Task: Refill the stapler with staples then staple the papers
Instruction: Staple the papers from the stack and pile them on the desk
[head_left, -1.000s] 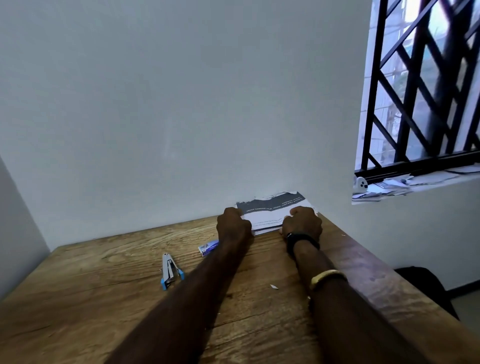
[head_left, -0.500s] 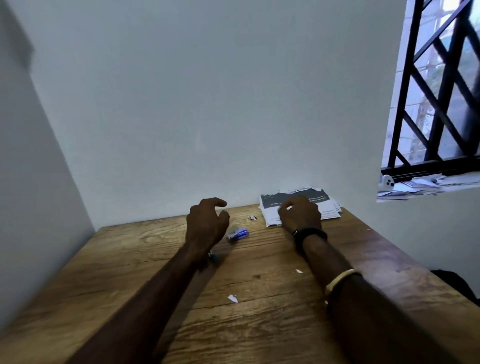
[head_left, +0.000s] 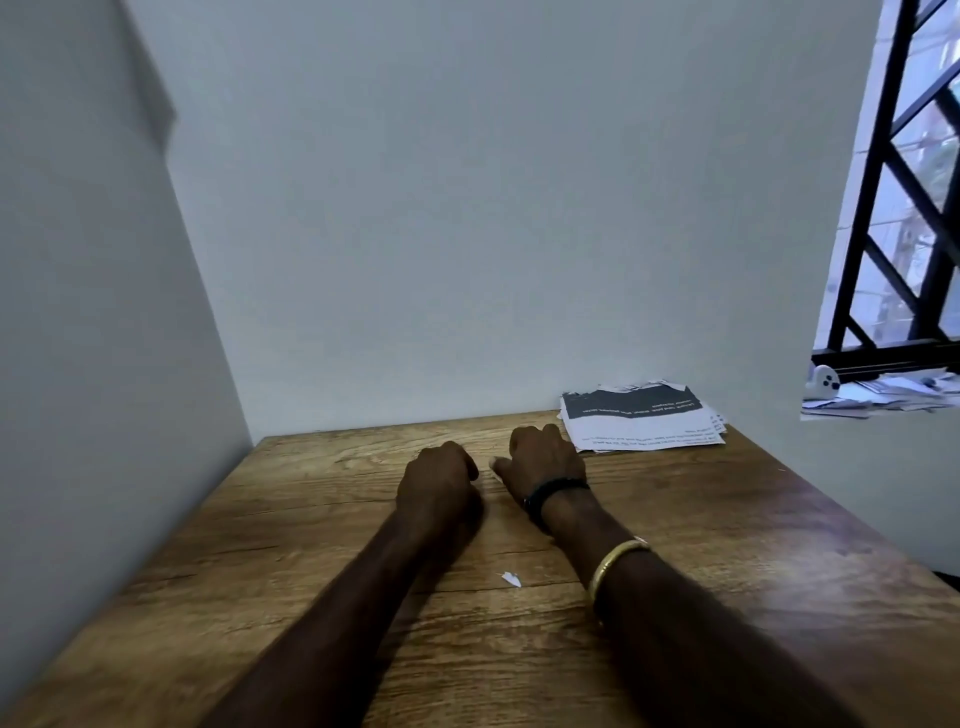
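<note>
Worktop (head_left: 727, 545): brown wood, against wall.
Papers (head_left: 644, 423): pile at far back right, long side runs left to right.
Right hand (head_left: 545, 457): just left of papers, nearer one. Fingers bent, thumb points left. Cannot tell if it holds anything.
Left hand (head_left: 439, 473): curled, knuckles up. Cannot tell what is under it.
Stapler: not seen, maybe hidden under hands.
Paper bit (head_left: 510, 578): between arms.
</note>
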